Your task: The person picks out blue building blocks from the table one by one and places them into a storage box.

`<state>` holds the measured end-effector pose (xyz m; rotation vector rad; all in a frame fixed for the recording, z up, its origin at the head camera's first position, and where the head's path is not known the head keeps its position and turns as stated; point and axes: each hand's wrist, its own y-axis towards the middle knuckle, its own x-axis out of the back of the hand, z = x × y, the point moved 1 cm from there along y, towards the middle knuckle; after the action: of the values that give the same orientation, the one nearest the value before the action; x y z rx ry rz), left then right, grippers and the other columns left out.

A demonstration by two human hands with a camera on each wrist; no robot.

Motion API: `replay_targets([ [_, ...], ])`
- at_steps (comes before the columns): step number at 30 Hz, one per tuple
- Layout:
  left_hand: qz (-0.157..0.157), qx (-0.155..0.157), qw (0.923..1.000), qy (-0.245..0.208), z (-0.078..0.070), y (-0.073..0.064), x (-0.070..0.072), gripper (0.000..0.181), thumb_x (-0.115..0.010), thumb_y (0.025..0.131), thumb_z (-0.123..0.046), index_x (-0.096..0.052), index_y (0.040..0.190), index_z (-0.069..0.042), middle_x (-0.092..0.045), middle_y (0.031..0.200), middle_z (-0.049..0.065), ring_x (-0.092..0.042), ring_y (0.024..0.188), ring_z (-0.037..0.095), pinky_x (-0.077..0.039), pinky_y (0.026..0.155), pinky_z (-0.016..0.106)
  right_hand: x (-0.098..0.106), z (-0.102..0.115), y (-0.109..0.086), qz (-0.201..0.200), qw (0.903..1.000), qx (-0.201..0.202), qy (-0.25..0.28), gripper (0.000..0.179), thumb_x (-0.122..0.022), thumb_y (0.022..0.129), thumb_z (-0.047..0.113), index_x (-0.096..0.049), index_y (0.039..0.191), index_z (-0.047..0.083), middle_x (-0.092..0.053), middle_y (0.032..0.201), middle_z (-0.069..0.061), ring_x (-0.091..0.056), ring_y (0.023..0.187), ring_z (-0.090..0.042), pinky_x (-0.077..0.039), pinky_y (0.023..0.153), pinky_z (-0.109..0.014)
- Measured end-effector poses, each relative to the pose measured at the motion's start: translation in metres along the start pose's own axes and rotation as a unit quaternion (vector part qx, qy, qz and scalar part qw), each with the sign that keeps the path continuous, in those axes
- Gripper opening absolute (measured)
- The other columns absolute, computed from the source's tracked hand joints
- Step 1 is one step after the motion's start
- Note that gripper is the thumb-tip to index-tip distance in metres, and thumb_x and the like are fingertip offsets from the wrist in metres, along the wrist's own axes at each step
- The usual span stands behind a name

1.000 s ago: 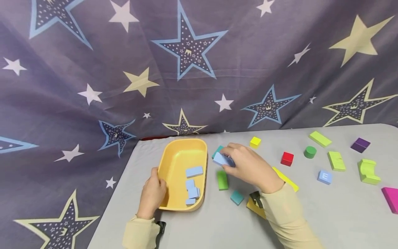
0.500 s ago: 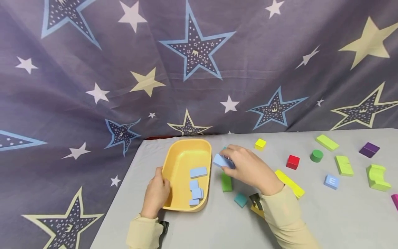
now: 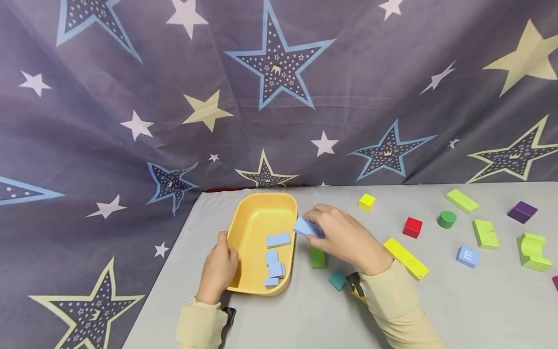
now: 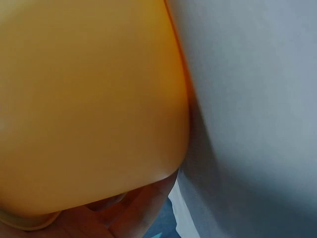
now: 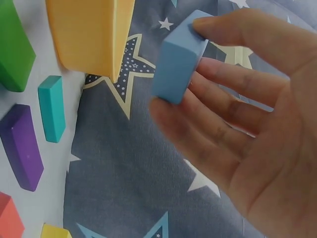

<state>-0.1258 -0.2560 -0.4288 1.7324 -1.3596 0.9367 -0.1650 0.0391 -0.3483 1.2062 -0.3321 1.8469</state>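
A yellow plastic bin [image 3: 250,218] stands on the grey-covered table, with several light blue blocks [image 3: 278,240] lying inside toward its right side. My left hand [image 3: 217,265] grips the bin's left wall, thumb over the rim; in the left wrist view the bin's outer wall [image 4: 99,99] fills much of the picture. Just beside the bin's right rim, my right hand [image 3: 344,236] pinches a light blue block [image 3: 307,228] between thumb and fingers. The right wrist view shows this block [image 5: 178,62] held clear of the table.
Close to the bin's right side are a green block [image 3: 318,258] and a teal block [image 3: 337,280]. Farther right lie a long yellow block [image 3: 406,259], a red block [image 3: 412,227], a blue letter-E block [image 3: 468,256] and several others. A star-patterned curtain [image 3: 340,116] hangs behind.
My right hand has moved slightly left with the blue block, up to the bin's rim. The left hand keeps its grip on the bin. The head view has shifted a little.
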Motion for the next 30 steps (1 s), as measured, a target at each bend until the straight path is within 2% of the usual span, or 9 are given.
replay_targets([
  [14, -0.004, -0.003, 1.0, -0.001, 0.0, 0.001, -0.001, 0.04, -0.048, 0.096, -0.005, -0.044, 0.135, 0.004, -0.068, 0.102, 0.03, -0.067, 0.084, 0.043, -0.05, 0.071, 0.055, -0.007, 0.007, 0.002, 0.004, 0.9993, 0.032, -0.021, 0.035, -0.076, 0.085, 0.016, -0.069, 0.117, 0.003, -0.066, 0.108, -0.006, -0.06, 0.092, -0.016, -0.052, 0.085, -0.036],
  [30, -0.007, -0.006, 0.9999, -0.003, 0.001, 0.001, -0.001, 0.04, -0.048, 0.096, -0.005, -0.044, 0.135, 0.004, -0.068, 0.102, 0.029, -0.067, 0.085, 0.042, -0.05, 0.071, 0.055, -0.016, 0.016, 0.004, 0.034, 0.9992, 0.018, -0.007, 0.036, -0.077, 0.086, 0.02, -0.069, 0.118, 0.006, -0.066, 0.109, -0.004, -0.06, 0.086, -0.014, -0.054, 0.082, -0.035],
])
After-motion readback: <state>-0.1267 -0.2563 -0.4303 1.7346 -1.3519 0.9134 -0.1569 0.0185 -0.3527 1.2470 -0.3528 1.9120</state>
